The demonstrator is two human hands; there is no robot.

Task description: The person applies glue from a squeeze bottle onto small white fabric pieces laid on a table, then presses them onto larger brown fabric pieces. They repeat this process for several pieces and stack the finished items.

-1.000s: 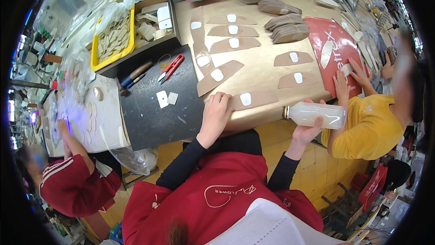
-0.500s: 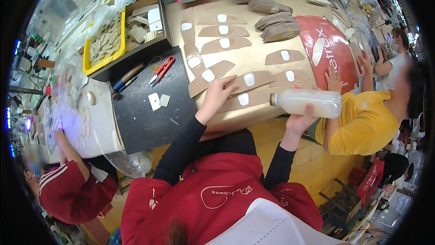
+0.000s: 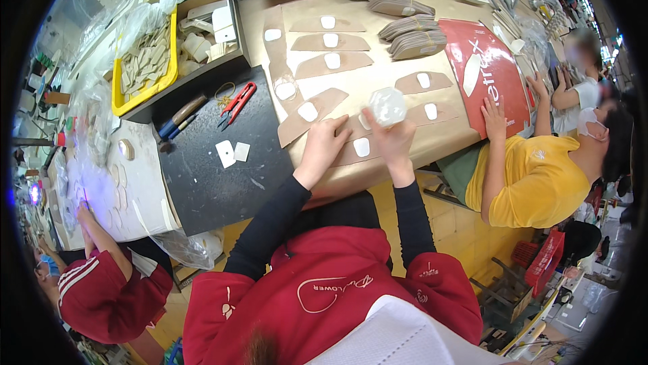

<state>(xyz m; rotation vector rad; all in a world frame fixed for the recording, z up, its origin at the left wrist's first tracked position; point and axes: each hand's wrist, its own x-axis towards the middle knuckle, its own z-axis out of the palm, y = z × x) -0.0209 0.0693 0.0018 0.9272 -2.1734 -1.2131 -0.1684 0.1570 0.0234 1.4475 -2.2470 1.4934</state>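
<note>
My right hand [image 3: 393, 141] is closed around a translucent plastic bottle [image 3: 387, 104], tipped with its base up toward me. Its mouth is hidden, and I cannot tell whether it touches the work. Left of it, my left hand [image 3: 324, 148] has its fingers bent together on a brown flat piece [image 3: 343, 157], holding it against the table. The fingertips are partly hidden. A white rounded patch [image 3: 362, 147] shows between the hands. More brown pieces with white patches lie around, including a tilted one [image 3: 325, 103] and several in a column [image 3: 347, 42] farther off.
Stacks of brown pieces [image 3: 417, 44] stand behind, beside a red sheet [image 3: 472, 75]. On the left, a black board [image 3: 202, 189] bears red snips [image 3: 237, 103]; a yellow tray [image 3: 174, 61] sits beyond. A co-worker in yellow [image 3: 533, 179] works at right, another in red [image 3: 111, 297] at left.
My right hand has brought the bottle leftward and tipped it from lying sideways to base up, over the pieces near my left hand. My left hand stays nearly in place, fingers more bent.
</note>
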